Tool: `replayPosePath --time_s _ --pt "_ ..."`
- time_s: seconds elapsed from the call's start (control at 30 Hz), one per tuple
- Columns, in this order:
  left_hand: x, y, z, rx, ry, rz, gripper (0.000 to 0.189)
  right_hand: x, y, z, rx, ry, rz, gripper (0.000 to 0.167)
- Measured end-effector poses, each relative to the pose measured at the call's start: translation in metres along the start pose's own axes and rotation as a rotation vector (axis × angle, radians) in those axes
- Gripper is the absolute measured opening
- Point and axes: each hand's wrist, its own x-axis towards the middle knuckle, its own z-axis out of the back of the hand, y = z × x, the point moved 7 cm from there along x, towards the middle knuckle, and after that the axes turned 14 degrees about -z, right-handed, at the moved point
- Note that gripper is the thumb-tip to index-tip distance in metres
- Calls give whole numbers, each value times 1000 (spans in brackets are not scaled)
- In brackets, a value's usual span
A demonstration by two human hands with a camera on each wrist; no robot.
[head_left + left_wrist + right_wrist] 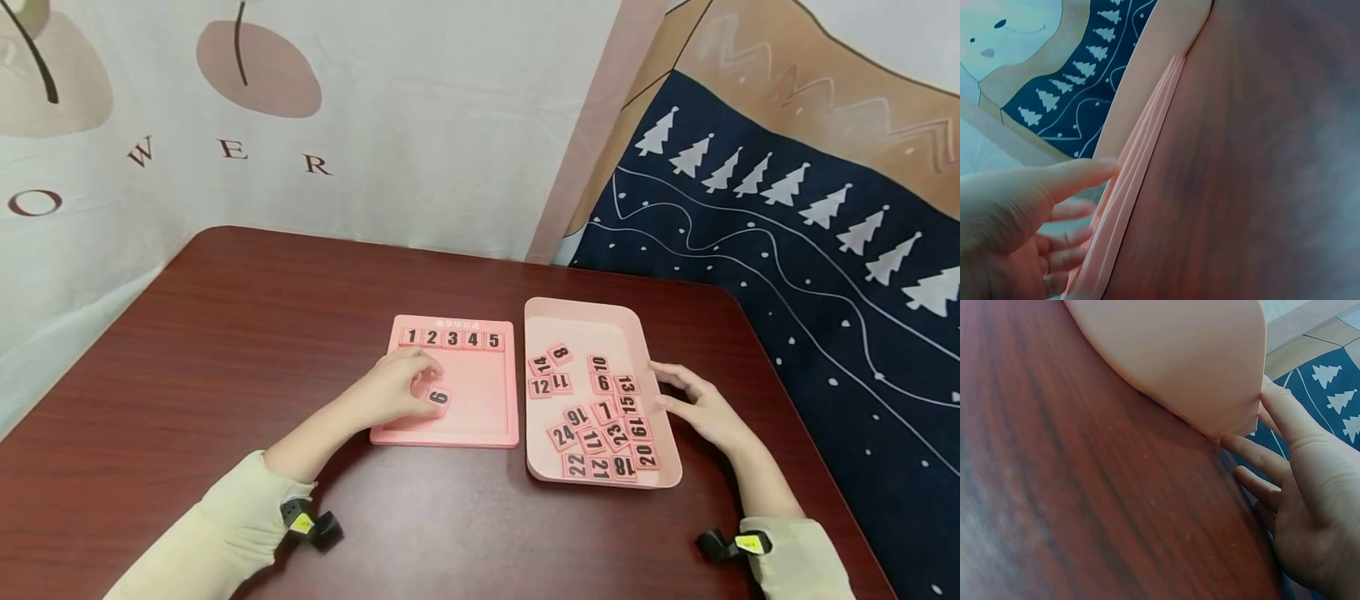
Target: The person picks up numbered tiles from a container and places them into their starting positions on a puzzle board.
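My left hand (393,387) reaches over a square pink number board (480,417), thumb and fingers bowed around a loose tile (438,398). The thumb tip lies right at the tile's lower edge, and its digit, 6 or 9, stands sideways. Tiles 1 to 5 (452,338) sit in order along the board's top row. In the left wrist view, the thumb (1085,178) extends over the board's edge and the tile is hidden. My right hand (705,408) rests its fingertips against the right side of a pink tray (577,329); the right wrist view shows them at the tray's rim and lower edge.
Several number tiles (600,442) lie scattered in the tray, mostly in its lower half. Board and tray stand side by side on a dark red-brown table (262,333). Printed curtains (420,125) hang behind the table and along its right.
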Motion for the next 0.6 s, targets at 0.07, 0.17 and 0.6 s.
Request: replayPosePath --time_s 0.07,0.17,0.6 --pt "-3 -1 3 39 -45 51 36 0 2 -1 -3 -5 4 49" --pt "-4 -4 3 87 -71 133 35 0 4 -1 -5 -8 7 49" --pt "0 -14 -2 144 -60 37 21 -2 4 -1 11 1 20 49"
